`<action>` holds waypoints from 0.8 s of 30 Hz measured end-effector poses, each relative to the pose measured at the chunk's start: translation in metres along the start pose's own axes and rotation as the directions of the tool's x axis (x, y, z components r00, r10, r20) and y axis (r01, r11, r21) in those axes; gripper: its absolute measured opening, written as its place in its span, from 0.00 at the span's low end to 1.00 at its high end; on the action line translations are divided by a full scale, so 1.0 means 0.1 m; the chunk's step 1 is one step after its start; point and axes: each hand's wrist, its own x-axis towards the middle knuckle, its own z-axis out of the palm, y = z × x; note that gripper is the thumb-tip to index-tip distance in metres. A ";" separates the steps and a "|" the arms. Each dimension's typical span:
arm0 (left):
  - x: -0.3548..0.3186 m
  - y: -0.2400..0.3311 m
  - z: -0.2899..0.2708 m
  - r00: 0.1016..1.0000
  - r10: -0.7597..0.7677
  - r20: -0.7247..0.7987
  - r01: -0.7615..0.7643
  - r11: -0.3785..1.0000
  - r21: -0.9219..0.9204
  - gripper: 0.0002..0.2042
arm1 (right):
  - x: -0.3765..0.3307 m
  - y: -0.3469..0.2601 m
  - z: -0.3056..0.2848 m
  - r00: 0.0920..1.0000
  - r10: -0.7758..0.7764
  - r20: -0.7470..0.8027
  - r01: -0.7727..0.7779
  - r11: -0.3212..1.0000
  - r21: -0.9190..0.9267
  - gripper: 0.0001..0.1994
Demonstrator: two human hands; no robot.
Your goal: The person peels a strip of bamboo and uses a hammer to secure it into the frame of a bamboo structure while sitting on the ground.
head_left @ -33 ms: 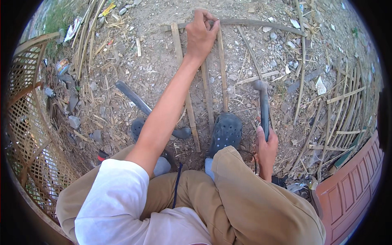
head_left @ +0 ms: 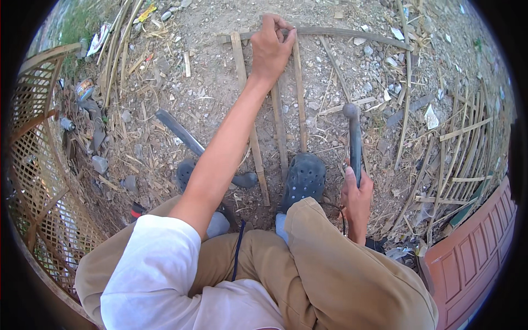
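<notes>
My left hand point(head_left: 271, 49) reaches out to the far side, thumb and fingers pinched together over a long wooden crosspiece point(head_left: 352, 32). Whatever sits between those fingertips is too small to make out. Under the crosspiece, several wooden slats run toward me, among them a left slat point(head_left: 254, 148), a middle slat point(head_left: 280, 129) and a right slat point(head_left: 300, 99). On the right, my right hand point(head_left: 357, 206) grips a hammer point(head_left: 356, 146) by its dark handle, the head pointing away from me and apart from the wood.
A curved blade with a dark handle point(head_left: 179, 131) lies left of the slats, partly behind my left forearm. Dark clogs point(head_left: 304, 179) are on my feet. A woven lattice panel point(head_left: 41, 165) stands left; a slatted wooden frame point(head_left: 462, 148) and a reddish-brown panel point(head_left: 467, 253) are right.
The hammer head has shifted slightly away from me and turned a little. My left hand stays pinched at the crosspiece.
</notes>
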 end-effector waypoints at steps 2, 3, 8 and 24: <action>-0.01 0.03 0.01 1.000 -0.004 0.005 0.004 1.000 -0.013 0.17 | 0.14 -0.11 0.07 0.988 0.042 0.146 -0.080 0.962 0.261 0.15; -0.01 0.03 0.02 1.000 -0.006 0.004 0.006 1.000 -0.021 0.17 | 0.21 -0.17 0.11 0.952 0.051 0.302 -0.199 0.851 0.485 0.17; 0.00 0.04 0.01 1.000 0.026 -0.013 -0.026 1.000 -0.014 0.17 | 0.57 -0.42 0.33 0.769 0.049 0.637 -0.578 0.477 0.662 0.21; -0.01 0.02 0.01 0.999 -0.031 -0.009 0.030 0.999 -0.044 0.17 | 0.93 -0.80 0.59 0.943 -0.289 0.163 0.297 0.954 -0.032 0.19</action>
